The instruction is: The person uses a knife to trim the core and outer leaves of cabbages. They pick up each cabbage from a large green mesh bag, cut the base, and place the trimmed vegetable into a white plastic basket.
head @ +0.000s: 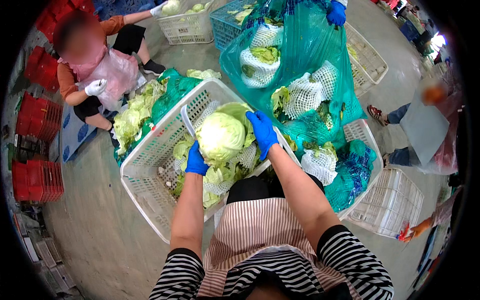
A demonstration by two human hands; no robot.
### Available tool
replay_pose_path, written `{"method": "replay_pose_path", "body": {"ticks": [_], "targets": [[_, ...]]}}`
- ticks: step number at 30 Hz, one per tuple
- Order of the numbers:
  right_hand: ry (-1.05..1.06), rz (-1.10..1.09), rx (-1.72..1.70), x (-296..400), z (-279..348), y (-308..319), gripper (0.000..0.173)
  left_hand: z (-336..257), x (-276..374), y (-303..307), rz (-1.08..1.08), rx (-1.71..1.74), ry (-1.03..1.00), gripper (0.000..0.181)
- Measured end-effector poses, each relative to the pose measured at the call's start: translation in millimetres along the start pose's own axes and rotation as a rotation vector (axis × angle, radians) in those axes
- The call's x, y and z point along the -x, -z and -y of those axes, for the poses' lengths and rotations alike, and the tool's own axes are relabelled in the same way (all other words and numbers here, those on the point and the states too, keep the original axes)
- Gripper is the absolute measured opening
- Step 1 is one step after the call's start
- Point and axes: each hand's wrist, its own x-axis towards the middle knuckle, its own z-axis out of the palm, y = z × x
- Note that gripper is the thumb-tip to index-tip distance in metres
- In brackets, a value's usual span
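Note:
Above a white plastic crate (pixel 146 180), a pale green cabbage head (pixel 221 137) rests against my left hand (pixel 196 160), which wears a blue glove and grips its lower left side. From beside that hand rises a narrow pale strip (pixel 187 120), possibly a knife blade; its lower end is hidden. My right hand (pixel 263 131), also blue-gloved, holds a loose outer leaf (pixel 234 109) at the cabbage's right side. Beneath, the crate contains cut leaves (pixel 215 175) and white foam netting (pixel 248 155).
A green plastic bag (pixel 303 41) of foam-netted cabbages stands ahead, with another person's blue-gloved hand (pixel 336 13) at its top. A seated person (pixel 101 67) is at left, near leaves (pixel 137 108). To the right are another crate (pixel 362 131) and a standing person (pixel 427 123).

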Motion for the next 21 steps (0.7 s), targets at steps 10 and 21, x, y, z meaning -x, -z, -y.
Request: {"method": "replay_pose_path", "body": {"ticks": [10, 21], "targets": [[-0.359, 0.213, -0.488, 3, 12, 14, 0.052, 16, 7, -42, 0.056, 0.136, -0.190, 0.052], [0.473, -0.090, 0.377, 32, 63, 12, 0.066, 16, 15, -64, -0.089, 0.066, -0.251, 0.053]]}}
